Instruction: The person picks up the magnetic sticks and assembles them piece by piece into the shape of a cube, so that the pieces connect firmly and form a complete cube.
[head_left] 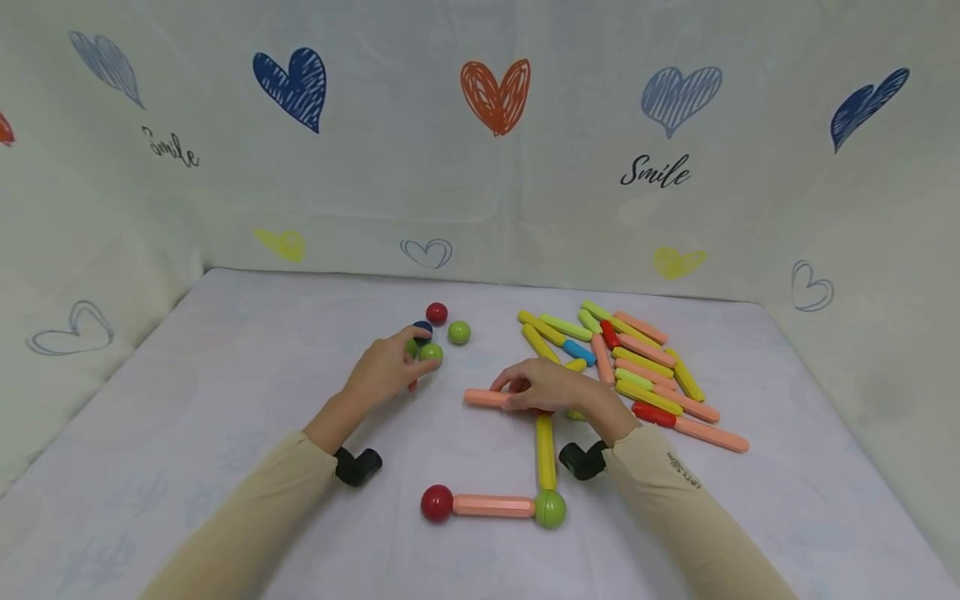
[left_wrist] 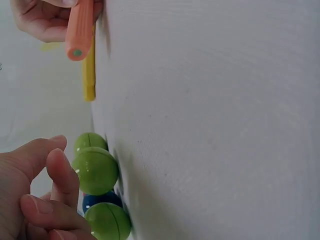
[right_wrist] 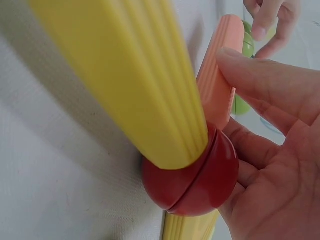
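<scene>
My right hand (head_left: 551,385) pinches a salmon-coloured ribbed stick (head_left: 483,398) between thumb and fingers. That stick's near end meets a red ball (right_wrist: 195,175), mostly hidden by the hand in the head view. From the same ball a yellow stick (head_left: 546,454) runs towards me to a green ball (head_left: 551,509). Another salmon stick (head_left: 493,506) links this green ball to a red ball (head_left: 437,503) on the left. My left hand (head_left: 381,369), fingers loosely bent and apart, hovers beside a green ball (left_wrist: 96,171) and a dark blue ball (head_left: 422,331), gripping nothing.
Behind the left hand lie a red ball (head_left: 437,313) and a green ball (head_left: 459,332). Right of the right hand spreads a pile of yellow, salmon, lime, red and blue sticks (head_left: 648,397). A white cloth printed with hearts hangs behind the white table (head_left: 247,358).
</scene>
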